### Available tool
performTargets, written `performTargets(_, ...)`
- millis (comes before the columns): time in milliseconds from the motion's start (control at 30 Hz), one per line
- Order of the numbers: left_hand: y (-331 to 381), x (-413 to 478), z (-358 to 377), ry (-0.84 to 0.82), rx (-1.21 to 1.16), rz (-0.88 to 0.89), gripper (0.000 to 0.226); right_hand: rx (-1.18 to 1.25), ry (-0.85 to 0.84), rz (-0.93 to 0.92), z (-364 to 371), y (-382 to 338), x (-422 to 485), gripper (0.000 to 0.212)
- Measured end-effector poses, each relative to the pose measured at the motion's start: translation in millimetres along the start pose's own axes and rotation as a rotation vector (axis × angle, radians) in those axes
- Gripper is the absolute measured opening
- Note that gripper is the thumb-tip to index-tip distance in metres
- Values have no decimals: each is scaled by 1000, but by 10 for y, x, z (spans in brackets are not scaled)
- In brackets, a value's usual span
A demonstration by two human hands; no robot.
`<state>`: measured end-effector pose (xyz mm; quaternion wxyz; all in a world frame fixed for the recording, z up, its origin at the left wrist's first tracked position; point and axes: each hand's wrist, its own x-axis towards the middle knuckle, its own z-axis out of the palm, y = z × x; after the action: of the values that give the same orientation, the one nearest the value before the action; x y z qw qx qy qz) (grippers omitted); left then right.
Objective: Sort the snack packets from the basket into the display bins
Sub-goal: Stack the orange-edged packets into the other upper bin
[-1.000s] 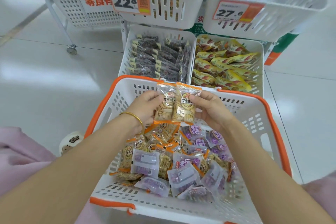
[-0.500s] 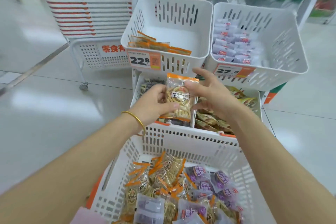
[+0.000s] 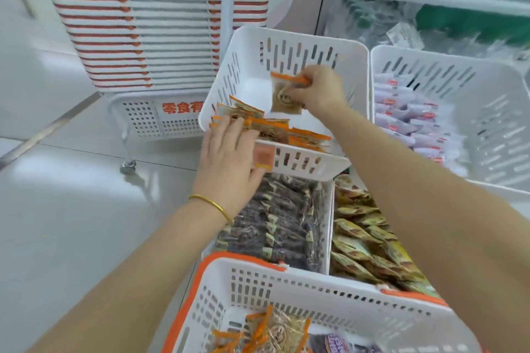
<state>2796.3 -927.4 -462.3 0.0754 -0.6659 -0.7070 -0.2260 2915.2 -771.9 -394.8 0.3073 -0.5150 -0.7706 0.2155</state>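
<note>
The left hand (image 3: 229,157), fingers straight and slightly spread, rests on the front rim of the upper-left display bin (image 3: 301,40), steadying the packet row (image 3: 269,125). Behind the row, the orange-edged packet (image 3: 285,97) hangs above the bin floor, pinched by the right hand (image 3: 318,92). Lower it upright against the row, then release. More packets remain in the basket (image 3: 329,295).

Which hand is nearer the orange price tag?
Left. The left hand lies right beside the price tag; the right hand holds a packet higher, inside the bin.
</note>
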Motion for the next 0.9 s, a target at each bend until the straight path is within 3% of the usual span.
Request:
performTargets(100, -37, -9, 95, 39, 34, 21, 56, -99, -189, 41, 146, 86, 62, 14)
performTargets(267, -55, -15, 131, 55, 16, 17, 59, 191, -453, 137, 128, 71, 88, 9)
performTargets(333, -57, -24, 126, 46, 12, 19, 60, 193, -495, 146, 174, 83, 106, 12)
performTargets(567, -77, -89, 32, 59, -59, 44, 59, 74, -512, 135, 119, 77, 125, 33)
performTargets(667, -68, -191, -77, 112, -69, 48, 52, 48, -350, 57, -48, 20, -60, 38)
performTargets(767, -26, -355, -190, 143, -83, 87, 43, 185, -170, -38, -294, -58, -511, 36)
performTargets(900, 71, -750, -214, -104, -97, 155, 35, 384, -160, -126, -371, -51, -1522, 31)
